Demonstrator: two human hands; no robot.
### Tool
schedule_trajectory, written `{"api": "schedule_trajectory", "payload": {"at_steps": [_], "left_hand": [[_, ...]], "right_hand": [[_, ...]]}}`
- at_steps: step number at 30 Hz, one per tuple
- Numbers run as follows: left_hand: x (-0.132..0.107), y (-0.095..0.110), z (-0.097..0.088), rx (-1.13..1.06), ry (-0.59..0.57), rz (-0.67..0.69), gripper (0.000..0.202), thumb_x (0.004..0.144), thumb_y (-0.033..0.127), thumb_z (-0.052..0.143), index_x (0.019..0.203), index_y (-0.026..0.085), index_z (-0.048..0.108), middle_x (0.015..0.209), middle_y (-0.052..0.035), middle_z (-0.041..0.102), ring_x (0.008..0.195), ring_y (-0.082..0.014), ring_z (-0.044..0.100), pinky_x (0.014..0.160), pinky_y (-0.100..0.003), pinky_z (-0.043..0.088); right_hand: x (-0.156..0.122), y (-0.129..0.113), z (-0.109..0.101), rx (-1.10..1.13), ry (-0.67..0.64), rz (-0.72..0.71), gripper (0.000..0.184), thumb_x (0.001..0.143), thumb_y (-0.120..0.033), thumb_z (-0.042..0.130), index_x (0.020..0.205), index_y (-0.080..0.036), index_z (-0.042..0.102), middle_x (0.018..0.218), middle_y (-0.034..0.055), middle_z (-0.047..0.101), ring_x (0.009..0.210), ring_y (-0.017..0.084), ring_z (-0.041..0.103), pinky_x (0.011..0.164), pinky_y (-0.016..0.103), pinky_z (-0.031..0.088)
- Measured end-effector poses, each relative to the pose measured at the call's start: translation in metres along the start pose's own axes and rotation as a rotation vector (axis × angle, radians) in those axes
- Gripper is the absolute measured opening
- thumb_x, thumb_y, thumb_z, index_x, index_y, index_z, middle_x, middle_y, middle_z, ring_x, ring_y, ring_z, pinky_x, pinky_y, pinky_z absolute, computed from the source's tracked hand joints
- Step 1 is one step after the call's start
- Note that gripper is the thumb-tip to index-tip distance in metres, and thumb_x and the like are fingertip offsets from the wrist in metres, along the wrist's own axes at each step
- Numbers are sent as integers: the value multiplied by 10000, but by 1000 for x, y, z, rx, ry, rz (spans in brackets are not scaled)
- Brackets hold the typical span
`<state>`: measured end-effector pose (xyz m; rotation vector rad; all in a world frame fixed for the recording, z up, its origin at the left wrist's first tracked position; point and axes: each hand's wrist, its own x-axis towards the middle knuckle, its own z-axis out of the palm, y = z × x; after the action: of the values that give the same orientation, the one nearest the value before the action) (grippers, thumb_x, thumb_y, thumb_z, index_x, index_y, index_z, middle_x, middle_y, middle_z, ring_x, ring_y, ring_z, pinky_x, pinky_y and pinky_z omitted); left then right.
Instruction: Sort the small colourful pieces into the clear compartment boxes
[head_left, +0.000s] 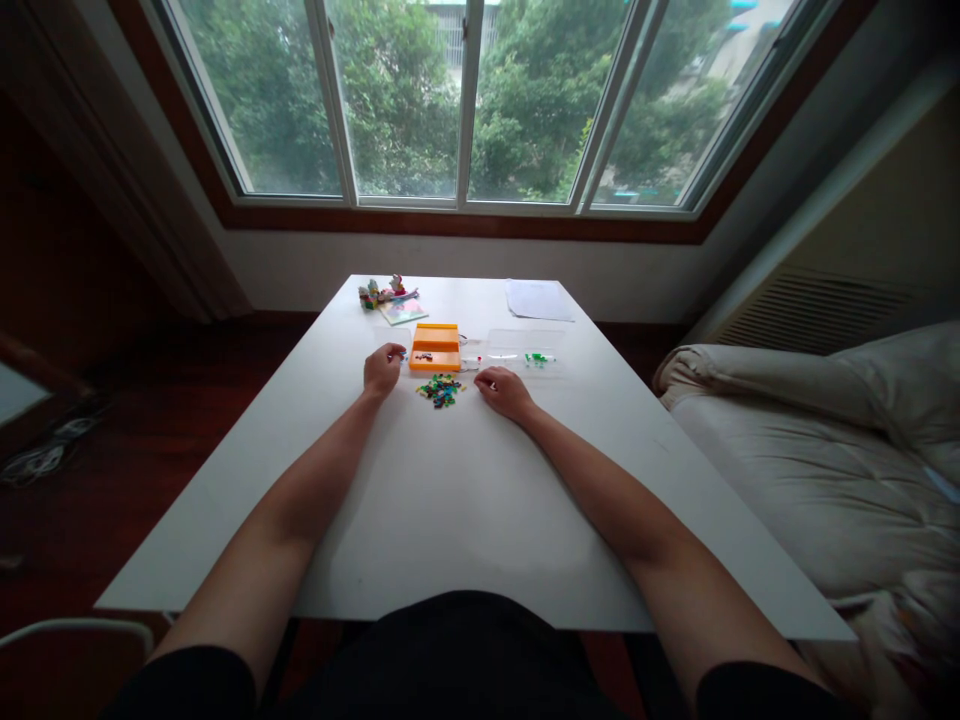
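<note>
My left hand (382,369) is closed, thumb and fingertips together, over the clear plastic tray (384,338) on the left. Small bluish bits show by its fingertips; whether it grips one I cannot make out. An orange two-section box (436,344) stands between my hands, small dark pieces (425,356) in its near section. In front of the box lies a loose pile of small mixed-colour bricks (440,391), mostly green, yellow and dark. Just right of the pile rests my right hand (507,393), fingers curled in; anything inside them is hidden.
A wider clear tray (527,346) on the right holds small green pieces (536,359). Farther back on the white table (480,510) are a colourful brick figure (384,292), a printed booklet (403,312) and white papers (538,299). A sofa (780,480) flanks the right side.
</note>
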<state>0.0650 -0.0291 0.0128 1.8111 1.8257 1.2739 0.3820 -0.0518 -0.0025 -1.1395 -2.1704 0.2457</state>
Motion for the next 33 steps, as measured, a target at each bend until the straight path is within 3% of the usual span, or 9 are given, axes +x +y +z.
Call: {"api": "schedule_trajectory", "payload": {"at_steps": [7, 13, 18, 25, 33], "left_hand": [[-12, 8, 14, 125, -286, 297, 205, 823, 237, 582, 918, 206, 761, 923, -45, 744, 756, -182, 632, 738, -296, 495], [-12, 8, 11, 133, -431, 407, 194, 782, 230, 586, 876, 206, 754, 823, -30, 707, 694, -161, 592, 663, -272, 466], [-10, 6, 9, 105, -452, 407, 182, 753, 225, 588, 867, 201, 728, 836, -22, 699, 695, -149, 580, 653, -258, 460], [-10, 9, 6, 111, -530, 374, 162, 785, 343, 626, 802, 198, 695, 743, -2, 665, 666, -143, 561, 621, -247, 425], [-5, 2, 8, 35, -541, 381, 209, 772, 251, 583, 900, 190, 738, 803, -16, 693, 699, -147, 573, 667, -250, 453]], "right_hand": [[1, 6, 2, -11, -34, 6, 132, 910, -205, 615, 891, -217, 744, 865, 37, 680, 787, 174, 570, 774, 281, 443], [1, 6, 1, -16, -51, 2, 125, 910, -219, 623, 896, -220, 747, 861, 39, 673, 820, 183, 571, 788, 286, 444], [0, 6, -1, -9, -52, -8, 128, 915, -221, 622, 895, -215, 749, 865, 45, 669, 828, 183, 572, 788, 285, 447], [0, 6, -2, 2, -63, -4, 122, 912, -212, 627, 906, -218, 749, 878, 43, 667, 825, 181, 570, 799, 292, 446], [1, 6, -1, 3, -64, 1, 112, 914, -208, 638, 918, -211, 750, 893, 44, 662, 850, 181, 572, 809, 282, 442]]}}
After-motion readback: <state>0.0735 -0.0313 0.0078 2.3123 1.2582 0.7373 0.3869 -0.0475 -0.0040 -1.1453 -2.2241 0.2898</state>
